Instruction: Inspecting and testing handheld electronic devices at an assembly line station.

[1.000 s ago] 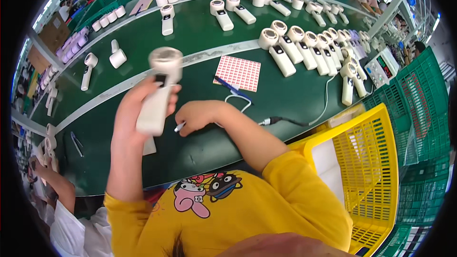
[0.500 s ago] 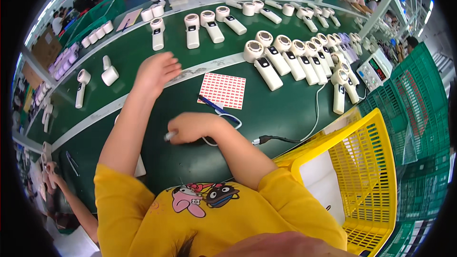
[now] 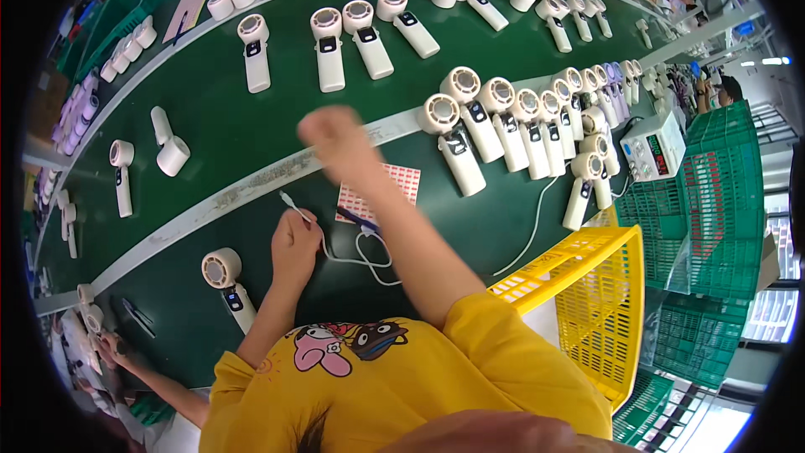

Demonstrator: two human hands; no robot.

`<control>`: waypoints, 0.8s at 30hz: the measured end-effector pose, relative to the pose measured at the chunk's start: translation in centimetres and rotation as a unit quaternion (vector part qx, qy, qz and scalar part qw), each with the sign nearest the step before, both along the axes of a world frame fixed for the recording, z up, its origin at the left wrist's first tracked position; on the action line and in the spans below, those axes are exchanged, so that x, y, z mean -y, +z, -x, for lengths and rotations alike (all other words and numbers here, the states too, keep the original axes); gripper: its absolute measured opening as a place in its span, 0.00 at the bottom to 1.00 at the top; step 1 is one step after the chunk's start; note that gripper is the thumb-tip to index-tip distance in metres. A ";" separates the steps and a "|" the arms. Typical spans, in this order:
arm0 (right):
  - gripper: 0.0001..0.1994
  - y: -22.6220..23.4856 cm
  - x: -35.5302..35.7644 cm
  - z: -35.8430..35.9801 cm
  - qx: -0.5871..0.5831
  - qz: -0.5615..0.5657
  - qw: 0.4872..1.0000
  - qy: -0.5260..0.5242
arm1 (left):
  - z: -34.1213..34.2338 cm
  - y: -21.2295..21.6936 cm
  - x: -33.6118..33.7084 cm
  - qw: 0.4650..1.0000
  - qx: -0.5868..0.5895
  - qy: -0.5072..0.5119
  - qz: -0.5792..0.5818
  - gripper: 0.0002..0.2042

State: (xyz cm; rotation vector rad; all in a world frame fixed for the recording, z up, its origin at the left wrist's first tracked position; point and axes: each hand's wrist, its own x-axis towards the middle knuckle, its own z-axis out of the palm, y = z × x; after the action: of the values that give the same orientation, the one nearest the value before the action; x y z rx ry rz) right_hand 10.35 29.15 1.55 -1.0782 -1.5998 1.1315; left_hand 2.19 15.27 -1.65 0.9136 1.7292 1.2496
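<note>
My left hand pinches the white cable, plug tip just beyond my fingertips. My right hand is raised, blurred, clenched on nothing. I'd keep the plug level toward the fan beside my left wrist.

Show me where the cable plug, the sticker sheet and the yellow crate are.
cable plug point(image 3: 288, 198), head view, its metal tip
sticker sheet point(image 3: 402, 180), head view, its right corner
yellow crate point(image 3: 560, 260), head view, its near rim

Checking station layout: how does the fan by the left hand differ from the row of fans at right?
The lone fan lies by itself near the left hand, handle toward the person. The row of fans lies packed side by side past the sticker sheet. Both are white handheld fans on the green table.
</note>
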 end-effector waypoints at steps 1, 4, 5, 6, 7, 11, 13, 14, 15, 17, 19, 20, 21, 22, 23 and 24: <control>0.12 2.0 -3.1 -1.7 0.054 -0.021 0.998 -0.017 | 0.1 0.1 0.2 0.994 -0.107 0.004 0.011 0.05; 0.17 5.8 -13.0 -6.8 0.101 -0.033 0.975 -0.195 | 0.8 -0.6 1.2 0.956 -0.293 0.022 0.006 0.03; 0.19 7.7 -15.6 -8.4 0.175 0.033 0.961 -0.213 | 0.7 -1.4 1.7 0.957 -0.288 0.031 0.010 0.03; 0.22 6.4 -19.6 -10.2 0.218 0.012 0.951 -0.217 | 0.6 -2.2 2.5 0.925 -0.378 0.010 -0.031 0.04; 0.24 4.1 -24.3 -13.2 0.303 -0.027 0.927 -0.218 | 0.4 -2.9 2.3 0.883 -0.463 -0.019 -0.076 0.06; 0.21 0.4 -33.6 -18.7 0.613 -0.032 0.781 -0.118 | 0.9 -2.0 1.7 0.855 -0.515 0.020 -0.060 0.08; 0.21 -1.7 -36.3 -19.0 0.669 -0.054 0.734 -0.104 | 2.1 -2.0 0.9 0.838 -0.542 0.029 -0.060 0.09; 0.23 -2.6 -37.3 -19.0 0.677 -0.065 0.725 -0.108 | 2.5 -2.0 0.7 0.847 -0.526 0.032 -0.067 0.09; 0.24 -3.4 -37.8 -18.9 0.688 -0.077 0.713 -0.108 | 2.4 -2.0 1.0 0.859 -0.506 0.037 -0.070 0.10; 0.27 -4.7 -38.4 -19.1 0.711 -0.098 0.687 -0.115 | 2.2 -2.0 1.3 0.882 -0.463 0.042 -0.082 0.11; 0.26 -5.4 -37.9 -18.5 0.701 -0.090 0.698 -0.116 | 2.1 -1.3 1.4 0.878 -0.467 0.027 -0.099 0.11; 0.26 -5.5 -37.9 -18.2 0.690 -0.088 0.708 -0.120 | 1.8 -1.2 1.1 0.875 -0.469 0.016 -0.120 0.11; 0.25 -5.4 -37.8 -18.0 0.680 -0.085 0.717 -0.125 | 1.4 -1.1 0.8 0.871 -0.471 0.005 -0.142 0.11; 0.25 -5.1 -37.7 -17.9 0.669 -0.083 0.727 -0.129 | 1.0 -1.0 0.4 0.865 -0.473 -0.006 -0.164 0.12; 0.25 -5.0 -37.4 -17.6 0.668 -0.086 0.728 -0.129 | 0.9 -0.8 0.1 0.864 -0.475 -0.004 -0.164 0.12; 0.25 -4.8 -37.1 -17.3 0.642 -0.062 0.751 -0.138 | 0.8 -0.5 -0.7 0.871 -0.450 -0.015 -0.196 0.12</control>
State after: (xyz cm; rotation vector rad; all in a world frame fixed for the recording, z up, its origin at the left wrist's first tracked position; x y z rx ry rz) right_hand 27.66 66.23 -3.26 -2.1290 -2.2932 -0.1158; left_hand 1.38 15.93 -2.17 1.9912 2.1455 1.2621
